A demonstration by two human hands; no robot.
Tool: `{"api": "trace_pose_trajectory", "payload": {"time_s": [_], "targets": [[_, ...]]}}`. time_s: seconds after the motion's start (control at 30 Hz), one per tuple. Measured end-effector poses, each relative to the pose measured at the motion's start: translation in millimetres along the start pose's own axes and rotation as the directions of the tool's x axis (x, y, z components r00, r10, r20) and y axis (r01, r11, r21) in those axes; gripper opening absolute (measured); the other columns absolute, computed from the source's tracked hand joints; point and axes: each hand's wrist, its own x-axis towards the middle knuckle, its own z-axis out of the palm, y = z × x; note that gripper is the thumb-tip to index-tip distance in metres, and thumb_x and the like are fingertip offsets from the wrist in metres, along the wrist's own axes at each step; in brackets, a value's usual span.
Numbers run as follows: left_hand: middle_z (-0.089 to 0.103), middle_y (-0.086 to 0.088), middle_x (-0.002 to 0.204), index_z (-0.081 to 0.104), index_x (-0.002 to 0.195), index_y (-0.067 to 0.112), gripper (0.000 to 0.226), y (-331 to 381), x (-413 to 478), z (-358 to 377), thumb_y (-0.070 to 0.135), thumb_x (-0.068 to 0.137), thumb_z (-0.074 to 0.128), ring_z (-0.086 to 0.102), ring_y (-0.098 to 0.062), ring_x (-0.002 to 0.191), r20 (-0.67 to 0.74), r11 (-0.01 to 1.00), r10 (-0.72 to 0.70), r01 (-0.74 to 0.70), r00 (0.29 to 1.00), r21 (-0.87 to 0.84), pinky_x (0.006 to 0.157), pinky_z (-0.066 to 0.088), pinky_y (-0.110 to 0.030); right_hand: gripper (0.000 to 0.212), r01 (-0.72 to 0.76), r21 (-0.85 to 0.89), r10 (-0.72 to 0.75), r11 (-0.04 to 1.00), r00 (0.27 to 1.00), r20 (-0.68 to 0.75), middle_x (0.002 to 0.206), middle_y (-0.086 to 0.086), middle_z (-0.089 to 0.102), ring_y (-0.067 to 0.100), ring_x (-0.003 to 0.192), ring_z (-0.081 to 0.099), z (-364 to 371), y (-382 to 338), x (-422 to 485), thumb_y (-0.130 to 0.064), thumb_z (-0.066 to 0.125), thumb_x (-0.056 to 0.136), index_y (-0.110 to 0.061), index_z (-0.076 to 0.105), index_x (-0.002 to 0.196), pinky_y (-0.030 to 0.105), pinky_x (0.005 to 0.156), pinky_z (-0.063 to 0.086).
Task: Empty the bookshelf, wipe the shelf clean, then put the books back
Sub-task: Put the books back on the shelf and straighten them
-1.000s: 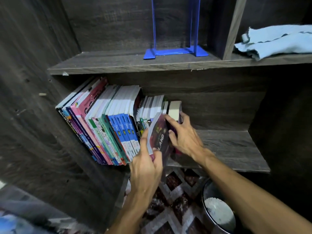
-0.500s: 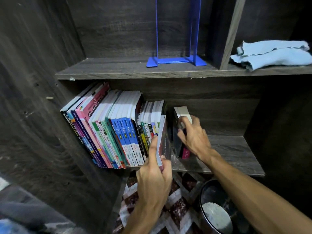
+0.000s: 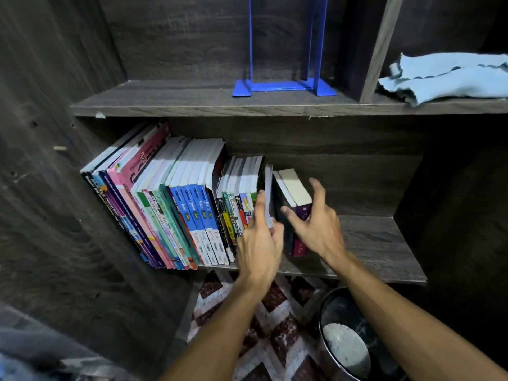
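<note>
Left of the left hand (image 3: pixel 259 243), a row of books (image 3: pixel 178 210) stands packed on the shelf (image 3: pixel 371 243). The left hand grasps a thin book (image 3: pixel 268 193), held upright at the row's end. Just right of it stands a thick book (image 3: pixel 295 188). The right hand (image 3: pixel 316 224) is released, fingers spread around that book; contact cannot be confirmed. Up and right of that hand lies the cloth (image 3: pixel 450 78), set aside. Assessment: probably the restocking stage, though emptying cannot be excluded.
</note>
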Motion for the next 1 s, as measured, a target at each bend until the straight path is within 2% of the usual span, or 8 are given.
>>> {"api": "trace_pose_trajectory", "payload": {"time_s": [0.1,0.2,0.47,0.7,0.8,0.87,0.93,1.0], "targets": [[0.063,0.003,0.089,0.029,0.147,0.017,0.052,-3.9,20.1,9.6,0.033,0.101,0.049,0.054,-0.001,0.063,-0.017,1.000,-0.006,0.006,1.000,-0.005,0.056,0.047,-0.013,0.081,-0.167,0.101,0.148,0.981,0.973,0.176,0.120,0.004,0.070,0.030,0.110,0.066,14.7,9.3,-5.8,-0.066,0.060,0.086,-0.032,0.027,0.151,0.040,0.096,0.052],[0.048,-0.002,0.127,0.034,0.134,0.016,0.055,-21.6,9.0,17.4,0.047,0.095,0.056,0.057,-0.009,0.103,0.004,0.997,-0.004,0.004,1.000,-0.081,0.089,0.051,-0.028,0.082,-0.172,0.078,0.142,0.982,0.945,0.293,0.127,0.003,0.068,0.031,0.112,0.067,29.3,30.0,-14.5,-0.052,0.066,0.089,-0.036,0.020,0.154,0.043,0.098,0.052],[0.054,0.007,0.093,0.053,0.101,0.016,0.025,-65.7,-4.9,27.5,0.040,0.103,0.045,0.052,-0.011,0.077,0.107,0.990,0.031,-0.045,0.994,0.133,0.065,0.043,-0.029,0.104,-0.128,0.161,0.084,0.979,0.963,0.257,0.149,-0.009,0.050,0.016,0.128,0.055,62.3,44.2,-17.0,-0.042,0.082,0.078,-0.044,0.013,0.156,0.043,0.107,0.047],[0.049,0.002,0.068,0.051,0.115,0.016,0.037,-46.2,23.4,25.2,0.048,0.101,0.037,0.046,-0.006,0.058,0.245,0.914,-0.261,0.157,0.934,0.375,0.041,0.026,-0.019,0.090,-0.076,0.135,0.030,0.988,0.950,0.310,0.154,-0.004,0.045,0.024,0.135,0.051,64.2,49.8,-2.7,-0.019,0.068,0.093,-0.039,0.009,0.157,0.048,0.111,0.034],[0.051,0.005,0.066,0.056,0.108,0.016,0.038,-58.3,8.2,20.9,0.048,0.103,0.038,0.045,0.000,0.051,0.170,0.933,-0.233,0.171,0.957,0.317,0.040,0.035,-0.016,0.099,-0.089,0.057,0.064,0.994,0.936,0.347,0.153,0.003,0.046,0.030,0.134,0.052,61.6,46.7,-2.4,-0.016,0.069,0.090,-0.038,0.000,0.157,0.047,0.111,0.036],[0.057,0.009,0.076,0.059,0.104,0.015,0.028,-60.2,0.0,13.1,0.040,0.104,0.044,0.048,0.000,0.057,0.019,0.974,-0.125,0.119,0.992,0.195,0.055,0.049,-0.018,0.103,-0.088,0.008,0.081,0.996,0.942,0.325,0.151,0.008,0.044,0.034,0.128,0.055,57.9,35.7,-4.1,-0.016,0.068,0.089,-0.039,-0.005,0.157,0.050,0.105,0.044],[0.064,0.005,0.092,0.062,0.109,0.013,0.020,-57.7,-0.9,6.3,0.028,0.103,0.050,0.055,-0.004,0.070,-0.161,0.995,-0.042,0.057,0.986,0.087,0.068,0.056,-0.028,0.100,-0.017,-0.020,0.021,1.000,0.977,0.214,0.147,0.012,0.036,0.034,0.122,0.055,54.7,18.9,-8.6,-0.014,0.066,0.089,-0.033,-0.004,0.158,0.045,0.098,0.048],[0.065,0.000,0.102,0.062,0.115,0.010,0.019,-49.2,2.4,-2.8,0.019,0.101,0.053,0.057,-0.005,0.079,-0.297,0.999,-0.038,0.044,0.954,0.014,0.072,0.051,-0.021,0.097,0.114,-0.009,-0.114,0.993,0.992,0.056,0.149,0.016,0.029,0.036,0.123,0.051,50.3,0.1,-11.0,-0.017,0.065,0.088,-0.029,0.001,0.159,0.044,0.100,0.049]]}}
